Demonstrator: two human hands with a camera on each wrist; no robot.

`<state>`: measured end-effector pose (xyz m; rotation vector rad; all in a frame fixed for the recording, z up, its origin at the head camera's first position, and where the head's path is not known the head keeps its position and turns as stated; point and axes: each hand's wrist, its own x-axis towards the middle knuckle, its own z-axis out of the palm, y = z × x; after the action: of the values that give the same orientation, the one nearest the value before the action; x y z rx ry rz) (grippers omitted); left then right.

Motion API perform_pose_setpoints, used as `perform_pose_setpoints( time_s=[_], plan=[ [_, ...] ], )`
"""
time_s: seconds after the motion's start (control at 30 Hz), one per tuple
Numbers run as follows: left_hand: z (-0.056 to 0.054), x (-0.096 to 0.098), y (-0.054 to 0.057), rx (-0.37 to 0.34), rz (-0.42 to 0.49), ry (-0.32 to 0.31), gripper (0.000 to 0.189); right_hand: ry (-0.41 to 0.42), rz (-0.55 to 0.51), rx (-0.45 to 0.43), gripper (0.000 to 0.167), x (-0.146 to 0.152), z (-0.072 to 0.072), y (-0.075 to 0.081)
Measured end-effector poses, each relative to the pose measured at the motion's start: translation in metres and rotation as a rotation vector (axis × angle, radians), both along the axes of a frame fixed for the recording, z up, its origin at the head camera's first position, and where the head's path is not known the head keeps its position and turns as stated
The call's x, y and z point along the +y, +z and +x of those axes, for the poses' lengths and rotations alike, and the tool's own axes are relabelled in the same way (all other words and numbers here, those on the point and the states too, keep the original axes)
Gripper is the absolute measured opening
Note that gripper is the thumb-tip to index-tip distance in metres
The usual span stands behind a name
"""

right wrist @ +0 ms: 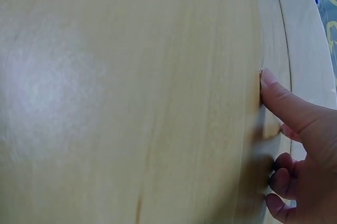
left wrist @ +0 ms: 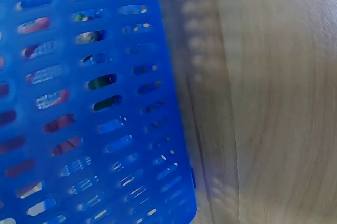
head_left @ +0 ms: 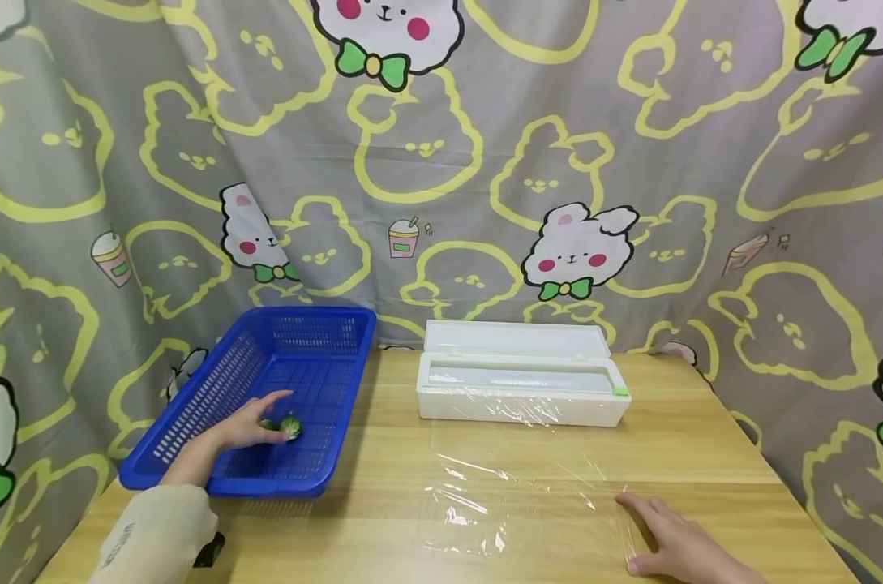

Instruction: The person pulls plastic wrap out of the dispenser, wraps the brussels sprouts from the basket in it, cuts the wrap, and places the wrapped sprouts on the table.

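Observation:
My left hand (head_left: 247, 426) reaches into a blue plastic basket (head_left: 349, 405), its index finger stretched out and its thumb beside a small green broccoli floret (head_left: 290, 427). Another bit of green shows partly behind that hand. The left wrist view has the basket's slotted wall (left wrist: 121, 139) but no hand. A sheet of clear plastic wrap (head_left: 514, 511) lies over the table, drawn from a white wrap dispenser box (head_left: 521, 408) with its lid up. At the sheet's right edge my right hand (head_left: 678, 539) rests with thumb and index finger apart; its thumb (right wrist: 287, 103) touches the edge.
A wooden table (head_left: 383, 470) carries everything. Behind it hangs a grey curtain (head_left: 441, 162) with cartoon prints, close to the backs of the basket and box. A small dark object (head_left: 209, 551) lies by the left sleeve.

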<state>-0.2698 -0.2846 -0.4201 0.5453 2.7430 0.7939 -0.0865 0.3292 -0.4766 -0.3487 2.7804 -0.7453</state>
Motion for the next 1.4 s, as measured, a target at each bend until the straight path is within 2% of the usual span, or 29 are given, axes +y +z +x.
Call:
perform_pose_setpoints(
  time_s=[0.1,0.4,0.67,0.8,0.97,1.07,1.27,1.4],
  plan=[
    [0.002,-0.003,-0.001,-0.035,-0.05,0.018,0.072,0.007,-0.01,-0.012,0.086,-0.001,-0.001,-0.001],
    [0.002,-0.004,-0.001,0.001,-0.164,0.05,0.055,0.004,-0.029,-0.074,0.085,0.0,-0.004,-0.002],
    [-0.002,-0.004,-0.001,0.026,-0.274,0.006,0.031,-0.015,-0.028,-0.104,0.085,0.003,-0.005,-0.004],
    [-0.002,-0.006,-0.002,0.033,-0.279,-0.015,0.023,-0.016,-0.032,-0.114,0.085,0.004,-0.007,-0.005],
    [-0.001,-0.008,-0.001,0.03,-0.202,-0.001,0.02,-0.01,-0.038,-0.123,0.084,0.004,-0.007,-0.005],
    [0.0,-0.008,0.002,0.058,-0.126,0.01,0.02,-0.005,-0.035,-0.117,0.084,0.005,-0.007,-0.005],
    [0.001,-0.004,0.007,0.095,0.09,0.042,0.023,0.004,-0.025,-0.082,0.085,0.005,-0.007,-0.005],
    [0.0,0.004,0.013,0.104,0.233,0.032,0.026,0.033,-0.025,-0.06,0.084,0.005,-0.006,-0.006]
  ],
)
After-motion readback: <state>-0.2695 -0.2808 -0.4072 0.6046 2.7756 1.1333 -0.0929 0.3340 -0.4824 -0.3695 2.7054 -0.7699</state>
